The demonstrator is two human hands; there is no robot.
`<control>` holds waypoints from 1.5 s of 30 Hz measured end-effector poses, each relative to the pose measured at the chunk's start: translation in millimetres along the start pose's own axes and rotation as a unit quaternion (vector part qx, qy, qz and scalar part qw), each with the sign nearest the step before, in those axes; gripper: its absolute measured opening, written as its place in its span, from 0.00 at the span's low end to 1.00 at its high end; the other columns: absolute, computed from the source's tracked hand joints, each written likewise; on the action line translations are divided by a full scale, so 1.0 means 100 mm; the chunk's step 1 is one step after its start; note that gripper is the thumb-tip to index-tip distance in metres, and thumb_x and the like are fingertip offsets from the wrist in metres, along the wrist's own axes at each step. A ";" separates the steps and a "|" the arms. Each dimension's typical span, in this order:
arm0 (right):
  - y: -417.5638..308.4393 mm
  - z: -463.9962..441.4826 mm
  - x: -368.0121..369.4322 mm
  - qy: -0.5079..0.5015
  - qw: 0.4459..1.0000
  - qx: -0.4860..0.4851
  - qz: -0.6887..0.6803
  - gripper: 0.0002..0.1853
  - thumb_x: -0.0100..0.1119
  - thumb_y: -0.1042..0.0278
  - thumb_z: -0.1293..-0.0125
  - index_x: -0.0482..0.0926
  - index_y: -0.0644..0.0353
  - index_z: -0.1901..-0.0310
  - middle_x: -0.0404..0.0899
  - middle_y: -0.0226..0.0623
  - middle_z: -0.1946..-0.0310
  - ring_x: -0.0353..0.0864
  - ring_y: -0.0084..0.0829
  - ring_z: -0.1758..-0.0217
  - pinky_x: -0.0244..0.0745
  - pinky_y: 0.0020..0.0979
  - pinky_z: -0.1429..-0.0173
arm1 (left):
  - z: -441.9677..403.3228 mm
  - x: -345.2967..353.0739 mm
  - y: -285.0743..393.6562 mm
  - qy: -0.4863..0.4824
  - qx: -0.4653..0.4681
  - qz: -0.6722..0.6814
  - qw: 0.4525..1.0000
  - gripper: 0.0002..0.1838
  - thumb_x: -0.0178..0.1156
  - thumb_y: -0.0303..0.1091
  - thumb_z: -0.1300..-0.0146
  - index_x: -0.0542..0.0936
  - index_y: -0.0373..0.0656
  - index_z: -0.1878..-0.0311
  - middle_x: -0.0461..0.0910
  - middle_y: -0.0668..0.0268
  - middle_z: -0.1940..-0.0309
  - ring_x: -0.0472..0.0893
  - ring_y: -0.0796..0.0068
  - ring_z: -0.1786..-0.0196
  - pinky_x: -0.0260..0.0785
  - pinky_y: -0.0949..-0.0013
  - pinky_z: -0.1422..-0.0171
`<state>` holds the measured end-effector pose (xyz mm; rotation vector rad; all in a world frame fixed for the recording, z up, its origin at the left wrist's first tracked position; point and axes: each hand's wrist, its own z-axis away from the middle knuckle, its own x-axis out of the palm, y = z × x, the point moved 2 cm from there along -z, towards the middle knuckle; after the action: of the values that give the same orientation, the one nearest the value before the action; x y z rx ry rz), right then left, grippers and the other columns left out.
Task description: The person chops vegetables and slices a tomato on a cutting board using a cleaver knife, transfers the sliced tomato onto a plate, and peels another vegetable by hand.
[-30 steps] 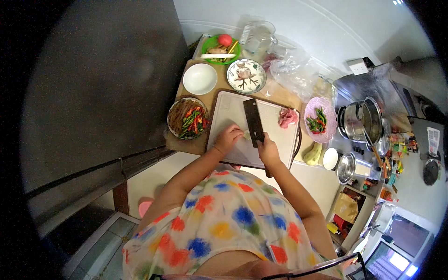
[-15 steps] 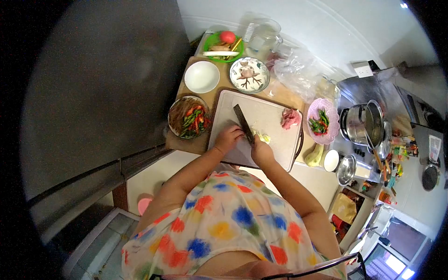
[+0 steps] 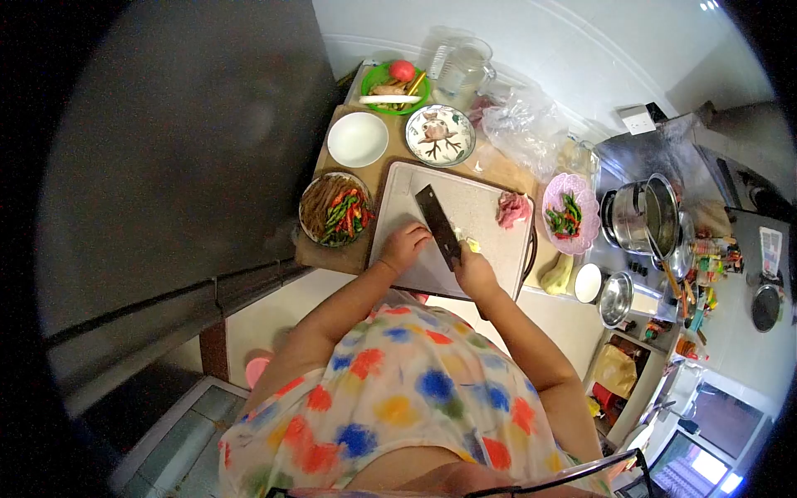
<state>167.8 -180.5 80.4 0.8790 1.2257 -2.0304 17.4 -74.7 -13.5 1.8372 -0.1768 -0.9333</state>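
Observation:
My right hand (image 3: 475, 274) is wrapped round the handle of a dark-bladed cleaver (image 3: 437, 222), whose blade slants up and left over the white cutting board (image 3: 494, 274). My left hand (image 3: 404, 247) rests on the board left of the blade, fingers bent and pressed together. Whatever lies under those fingertips is hidden. Small pale yellow pieces (image 3: 471, 245) lie just right of the blade, too small to name. Near the board's upper right corner sits a pile of raw pink meat (image 3: 513, 210).
Left of the board stands a bowl of brown strips and cut peppers (image 3: 336, 209). Behind it are a white bowl (image 3: 358, 139), a patterned plate (image 3: 440, 135) and a green basket (image 3: 394, 90). On the right are a pink dish (image 3: 571, 213), a pale green vegetable (image 3: 557, 275) and a steel pot (image 3: 638, 217).
The cleaver has turned so more of its flat side shows, and its handle has shifted slightly right and down with my right hand. My left hand stays nearly in place.

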 end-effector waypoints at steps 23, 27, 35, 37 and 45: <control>0.14 0.02 0.15 0.046 0.999 -0.011 -0.015 0.17 0.53 0.65 0.36 0.66 0.63 0.49 0.78 0.57 0.78 0.79 0.58 0.73 0.73 0.54 0.68 | 0.01 -0.03 0.00 0.037 0.007 0.005 0.999 0.05 0.60 0.30 0.43 0.81 0.43 0.64 0.79 0.63 0.62 0.80 0.59 0.59 0.73 0.62 0.55; -0.01 0.09 0.02 -0.006 1.000 -0.001 -0.005 0.15 0.52 0.66 0.37 0.66 0.63 0.52 0.78 0.59 0.76 0.79 0.59 0.69 0.73 0.55 0.64 | 0.00 -0.01 -0.03 0.042 0.017 -0.027 0.999 0.04 0.61 0.30 0.43 0.81 0.43 0.64 0.79 0.64 0.63 0.80 0.60 0.60 0.73 0.62 0.56; 0.01 -0.05 0.18 -0.046 0.998 0.023 -0.027 0.17 0.53 0.72 0.40 0.66 0.67 0.49 0.78 0.61 0.71 0.79 0.60 0.65 0.73 0.53 0.61 | 0.01 -0.03 -0.05 0.007 -0.007 -0.034 0.999 0.06 0.62 0.27 0.45 0.81 0.43 0.62 0.80 0.63 0.60 0.81 0.59 0.58 0.74 0.61 0.53; 0.01 -0.08 0.22 -0.024 0.999 0.009 -0.043 0.16 0.51 0.73 0.40 0.66 0.67 0.50 0.78 0.62 0.71 0.79 0.60 0.66 0.73 0.54 0.62 | 0.01 -0.02 -0.01 0.012 -0.016 -0.048 0.999 0.06 0.62 0.27 0.45 0.81 0.44 0.63 0.80 0.63 0.61 0.81 0.59 0.58 0.74 0.61 0.53; 0.24 -0.20 0.45 0.078 0.966 0.073 -0.237 0.14 0.51 0.72 0.38 0.68 0.64 0.51 0.78 0.57 0.75 0.80 0.54 0.75 0.75 0.48 0.71 | -0.02 -0.03 0.05 -0.007 0.004 -0.020 1.000 0.04 0.59 0.24 0.45 0.79 0.41 0.65 0.77 0.60 0.63 0.79 0.56 0.60 0.72 0.60 0.56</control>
<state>163.9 -178.5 25.7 0.8905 1.5011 -2.4928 17.6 -73.9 -7.7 1.8475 -0.1527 -0.9737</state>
